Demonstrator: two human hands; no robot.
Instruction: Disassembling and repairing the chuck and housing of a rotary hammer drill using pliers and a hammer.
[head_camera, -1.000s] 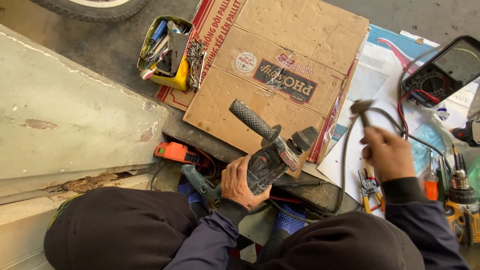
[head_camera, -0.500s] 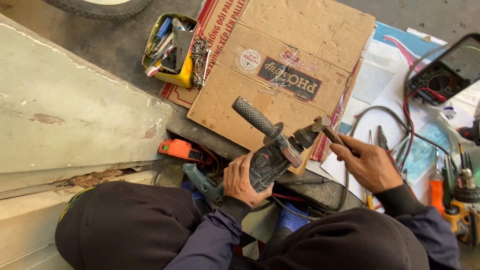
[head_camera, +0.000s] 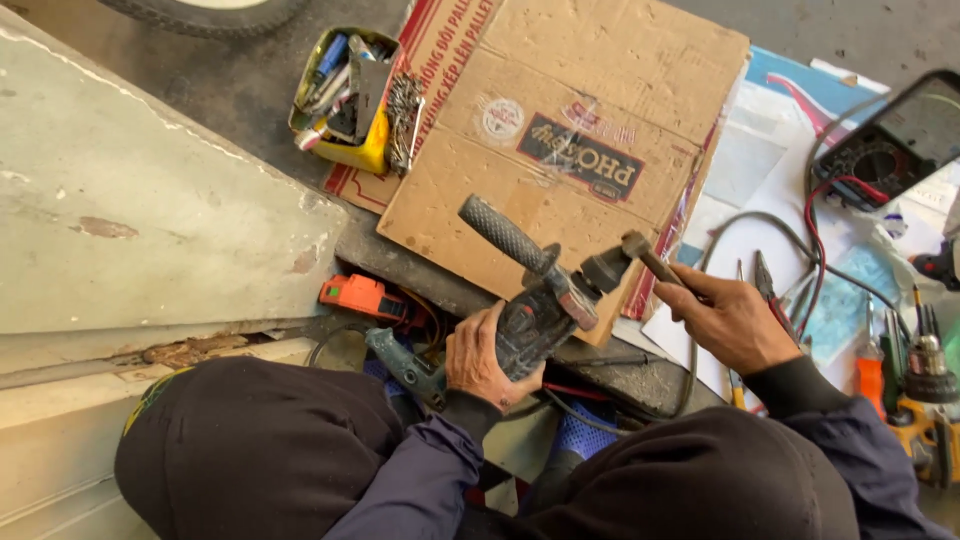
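I see left hand (head_camera: 487, 362) clenched round dark rotary hammer drill (head_camera: 535, 310); right hand (head_camera: 728, 322) grasping small hammer (head_camera: 650, 258) touching chuck, near cardboard sheet's (head_camera: 570, 130) bottom edge. Chuck work unfinished, I judge.

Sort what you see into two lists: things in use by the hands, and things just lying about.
In use: rotary hammer drill in left hand; small hammer in right hand.

Lying about: flattened cardboard; yellow tub of bits; multimeter; orange tool; pliers.

The left hand (head_camera: 487, 360) hides the drill's (head_camera: 545, 305) body; top edge crops the tyre (head_camera: 205, 10).
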